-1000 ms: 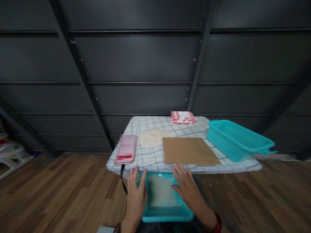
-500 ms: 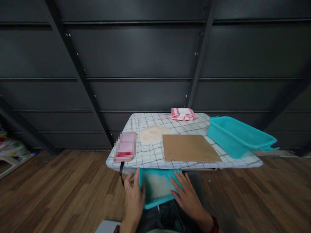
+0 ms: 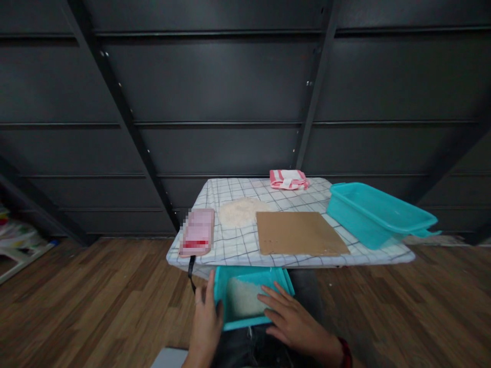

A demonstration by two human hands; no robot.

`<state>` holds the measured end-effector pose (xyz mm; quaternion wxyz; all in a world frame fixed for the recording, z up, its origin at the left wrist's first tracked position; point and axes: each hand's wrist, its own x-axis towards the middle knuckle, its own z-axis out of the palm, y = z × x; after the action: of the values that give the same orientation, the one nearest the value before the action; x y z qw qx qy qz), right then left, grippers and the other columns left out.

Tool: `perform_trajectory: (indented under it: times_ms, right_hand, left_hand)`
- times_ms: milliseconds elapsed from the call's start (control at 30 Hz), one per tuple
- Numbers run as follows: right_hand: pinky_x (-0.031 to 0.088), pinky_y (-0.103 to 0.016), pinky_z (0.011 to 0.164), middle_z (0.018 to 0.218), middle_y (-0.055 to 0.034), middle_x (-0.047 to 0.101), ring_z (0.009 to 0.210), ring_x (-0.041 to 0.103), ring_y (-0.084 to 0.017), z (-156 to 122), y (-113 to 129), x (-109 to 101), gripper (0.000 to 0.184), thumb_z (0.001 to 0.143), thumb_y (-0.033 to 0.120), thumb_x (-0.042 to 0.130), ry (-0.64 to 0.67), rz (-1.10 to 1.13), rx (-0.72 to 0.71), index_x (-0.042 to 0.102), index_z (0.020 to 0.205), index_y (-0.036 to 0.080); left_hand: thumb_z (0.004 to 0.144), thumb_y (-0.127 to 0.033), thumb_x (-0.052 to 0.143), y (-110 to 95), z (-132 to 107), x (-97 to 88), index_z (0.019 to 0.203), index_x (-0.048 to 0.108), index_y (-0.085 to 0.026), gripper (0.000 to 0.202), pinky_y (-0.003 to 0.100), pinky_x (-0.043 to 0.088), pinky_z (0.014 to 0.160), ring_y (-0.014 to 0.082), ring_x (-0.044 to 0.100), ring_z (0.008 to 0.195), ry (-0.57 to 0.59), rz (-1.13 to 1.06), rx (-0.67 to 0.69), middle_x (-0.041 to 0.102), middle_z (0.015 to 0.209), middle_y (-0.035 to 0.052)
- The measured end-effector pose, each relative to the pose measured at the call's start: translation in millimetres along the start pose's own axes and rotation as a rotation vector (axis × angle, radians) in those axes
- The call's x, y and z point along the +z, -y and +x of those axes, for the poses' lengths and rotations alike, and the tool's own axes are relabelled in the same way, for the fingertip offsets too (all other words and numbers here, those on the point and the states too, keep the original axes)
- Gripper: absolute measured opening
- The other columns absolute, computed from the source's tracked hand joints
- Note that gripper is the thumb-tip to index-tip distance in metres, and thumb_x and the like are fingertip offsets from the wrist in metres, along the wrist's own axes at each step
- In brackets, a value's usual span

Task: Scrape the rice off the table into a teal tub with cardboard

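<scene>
A teal plastic container [image 3: 226, 325] rests on my lap below the table's front edge, with whitish rice-like grains [image 3: 244, 299] in its bottom. My left hand [image 3: 206, 314] holds the container's left wall, its fingers along the outside and its thumb near the front left corner. Over the container's right part lies my right hand [image 3: 291, 317], palm down with the fingers stretched out and apart. Its fingertips reach above the grains; whether they touch them I cannot tell.
On a checked cloth [image 3: 230, 255] over the table lie a pale grain heap [image 3: 242, 211], a brown cardboard sheet [image 3: 299, 233], a pink phone-shaped item [image 3: 198, 230] with a black strap, and a folded red-and-white cloth [image 3: 288, 180]. A larger teal bin [image 3: 353, 220] stands at right.
My right hand has moved down and left, farther over the container. The container sits slightly farther left, and more of its right rim shows.
</scene>
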<state>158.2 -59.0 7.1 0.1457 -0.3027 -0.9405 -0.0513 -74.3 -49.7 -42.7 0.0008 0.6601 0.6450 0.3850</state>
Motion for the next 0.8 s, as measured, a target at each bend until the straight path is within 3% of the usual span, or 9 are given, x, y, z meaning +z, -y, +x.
perform_trajectory:
  times_ms: [267,367,467,567,633,700,800]
  right_hand:
    - [0.031,-0.038,0.106,0.121,-0.0053,0.057,0.124,0.038,-0.019,8,-8,-6,0.027,0.086,0.034,0.051,0.03,0.051,-0.011,0.064,0.099,0.015]
    - [0.032,-0.038,0.105,0.119,-0.0064,0.059,0.124,0.038,-0.018,9,-8,-10,0.029,0.085,0.035,0.051,-0.037,0.03,-0.068,0.062,0.103,0.015]
    - [0.031,-0.041,0.105,0.117,-0.0074,0.059,0.125,0.036,-0.018,14,-25,-23,0.026,0.087,0.029,0.047,-0.184,-0.061,-0.068,0.06,0.106,0.016]
    - [0.031,-0.048,0.103,0.122,-0.0108,0.055,0.126,0.035,-0.022,21,-64,-44,0.03,0.088,0.024,0.042,-0.316,-0.183,0.113,0.056,0.114,0.016]
    - [0.033,-0.05,0.1,0.126,-0.0152,0.051,0.123,0.038,-0.027,24,-94,-58,0.039,0.085,0.031,0.049,-0.261,-0.218,0.252,0.052,0.119,0.012]
    - [0.04,-0.049,0.095,0.124,-0.0187,0.052,0.117,0.045,-0.03,24,-118,-71,0.047,0.082,0.035,0.053,-0.103,-0.216,0.344,0.051,0.12,0.008]
    - [0.047,-0.04,0.088,0.116,-0.0176,0.058,0.106,0.055,-0.027,22,-135,-84,0.045,0.082,0.034,0.054,0.167,-0.142,0.332,0.052,0.119,0.008]
  left_hand:
    - [0.086,-0.021,0.035,-20,14,-10.9,0.134,0.027,-0.026,0.05,0.037,0.053,0.07,0.0208,0.062,0.089,0.075,0.065,0.037,0.05,0.106,0.0085]
    - [0.087,-0.025,0.037,-21,15,-18.7,0.135,0.026,-0.023,0.049,0.037,0.053,0.07,0.0212,0.061,0.088,-0.011,0.098,0.083,0.05,0.104,0.0095]
    - [0.086,-0.028,0.042,-23,26,-32.0,0.135,0.027,-0.022,0.051,0.038,0.051,0.077,0.0237,0.056,0.102,-0.141,0.096,0.206,0.047,0.113,0.0127]
    - [0.086,-0.027,0.043,-28,53,-47.8,0.135,0.025,-0.023,0.052,0.041,0.046,0.09,0.0253,0.045,0.118,-0.189,0.07,0.332,0.041,0.126,0.0143]
    - [0.087,-0.027,0.042,-31,72,-56.0,0.134,0.026,-0.023,0.05,0.042,0.043,0.094,0.0252,0.04,0.123,-0.18,0.066,0.367,0.038,0.131,0.014]
    - [0.088,-0.027,0.039,-34,87,-59.7,0.132,0.031,-0.022,0.045,0.042,0.041,0.096,0.0238,0.04,0.123,-0.137,0.048,0.415,0.042,0.13,0.0129]
    - [0.088,-0.026,0.039,-38,90,-56.2,0.129,0.036,-0.021,0.042,0.04,0.042,0.096,0.0221,0.043,0.122,-0.034,0.045,0.526,0.047,0.128,0.0119]
